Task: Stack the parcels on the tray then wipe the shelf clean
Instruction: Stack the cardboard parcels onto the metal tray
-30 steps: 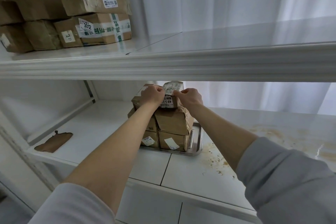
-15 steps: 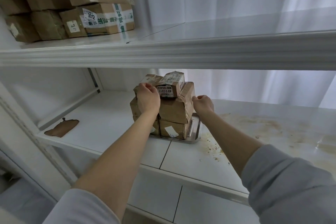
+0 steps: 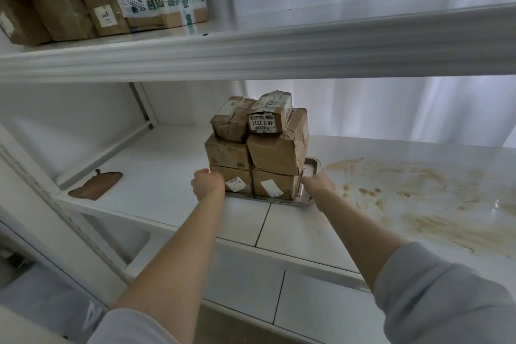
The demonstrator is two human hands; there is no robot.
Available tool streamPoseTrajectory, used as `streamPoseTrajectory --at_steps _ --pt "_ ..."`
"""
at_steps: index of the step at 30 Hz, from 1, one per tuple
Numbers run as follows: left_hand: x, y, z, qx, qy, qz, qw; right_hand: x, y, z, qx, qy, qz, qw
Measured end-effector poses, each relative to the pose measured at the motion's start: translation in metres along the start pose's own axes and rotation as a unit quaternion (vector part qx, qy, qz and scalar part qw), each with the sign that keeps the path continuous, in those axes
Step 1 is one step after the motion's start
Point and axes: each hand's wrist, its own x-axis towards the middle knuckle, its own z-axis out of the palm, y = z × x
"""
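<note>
- The cardboard parcels (image 3: 258,148) stood three layers high on the metal tray (image 3: 303,200), which sat on the middle shelf (image 3: 156,176); the top right parcel tilted, so the pile probably needed steady carrying.
- The left hand (image 3: 208,184) was curled closed at the tray's left edge, against the bottom left parcel.
- The right hand (image 3: 318,184) was closed on the tray's right rim, likely so both sides could be lifted together.
- Brown stains (image 3: 405,190) spread over the shelf right of the tray, so wiping had not yet been done.
- A brown cloth (image 3: 96,186) lay well apart, near the shelf's left end.
- More boxes (image 3: 111,0) filled the upper shelf.
</note>
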Motion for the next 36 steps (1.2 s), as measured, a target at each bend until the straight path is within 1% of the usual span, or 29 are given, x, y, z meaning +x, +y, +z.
streamPoseTrajectory --at_steps 1,4,6,7,8,10,12,13,14,15,17,18,25,36 --pt "0.008 -0.002 0.001 0.005 -0.004 -0.004 1.000 0.004 0.000 0.003 -0.001 0.000 0.004 1.000" --pt "0.034 -0.011 0.006 0.070 -0.024 -0.027 0.997 0.010 0.000 0.013 -0.011 0.003 0.030 0.999" --pt "0.046 -0.015 0.007 0.065 -0.062 -0.030 0.995 0.013 0.002 0.021 -0.014 0.021 0.041 0.999" --pt "0.050 -0.016 0.006 0.077 -0.097 -0.020 0.992 0.014 0.002 0.024 -0.015 0.035 0.045 0.998" --pt "0.048 -0.014 0.002 0.091 -0.115 -0.019 0.989 0.014 0.002 0.025 -0.016 0.047 0.047 0.998" --pt "0.049 -0.012 0.001 0.090 -0.128 -0.036 0.987 0.014 0.001 0.028 -0.019 0.064 0.049 0.997" --pt "0.056 -0.013 0.007 0.026 -0.162 -0.065 0.984 0.015 0.000 0.029 -0.018 0.077 0.050 0.996" --pt "0.057 -0.013 0.005 -0.028 -0.171 -0.095 0.980 0.014 -0.001 0.030 -0.015 0.083 0.050 0.995" --pt "0.060 -0.013 0.005 -0.084 -0.176 -0.115 0.974 0.013 -0.003 0.031 -0.011 0.086 0.051 0.995" --pt "0.060 -0.013 0.005 -0.113 -0.180 -0.116 0.970 0.012 -0.005 0.034 -0.008 0.088 0.051 0.995" --pt "0.066 -0.011 0.003 -0.177 -0.175 -0.148 0.957 0.011 -0.008 0.039 -0.001 0.091 0.050 0.995" --pt "0.072 -0.012 0.004 -0.186 -0.175 -0.155 0.954 0.011 -0.010 0.042 0.003 0.092 0.049 0.995" --pt "0.099 -0.015 0.000 -0.195 -0.216 -0.130 0.948 0.014 -0.023 0.066 0.010 0.070 0.039 0.997" --pt "0.114 -0.010 0.000 -0.204 -0.242 -0.097 0.944 0.012 -0.036 0.077 0.028 0.060 0.030 0.997"
